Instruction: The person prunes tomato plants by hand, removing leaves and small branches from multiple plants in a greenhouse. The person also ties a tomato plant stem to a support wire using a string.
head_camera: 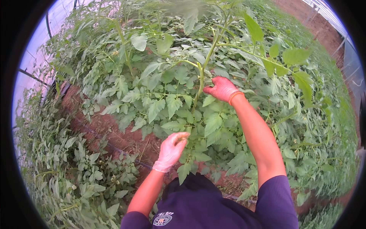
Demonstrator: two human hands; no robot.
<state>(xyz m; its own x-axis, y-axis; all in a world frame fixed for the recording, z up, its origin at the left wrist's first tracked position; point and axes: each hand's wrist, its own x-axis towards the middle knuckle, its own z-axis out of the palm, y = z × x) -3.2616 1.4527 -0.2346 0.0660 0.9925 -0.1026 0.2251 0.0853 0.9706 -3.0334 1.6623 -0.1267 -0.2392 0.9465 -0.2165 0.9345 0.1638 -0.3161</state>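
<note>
A tomato plant stem (202,78) rises before me, with a short stub (199,66) where it forks. My right hand (221,88), in a thin, stained glove with an orange band at the wrist, is at the right side of this stem. Its thumb points at the stem; whether it touches is unclear, and the other fingers are partly hidden. Lower and to the left, my left hand (172,148) wears a thin translucent glove. Its fingers curl towards the thumb beside tomato leaves (197,143); anything pinched between them is too small to tell.
Dense tomato foliage (323,160) spreads to the right and beyond the stem. Another leafy row (94,183) stands at the left, across a strip of reddish soil (111,133) with a thin dark hose (117,149). Plastic greenhouse sheeting (34,63) borders the left.
</note>
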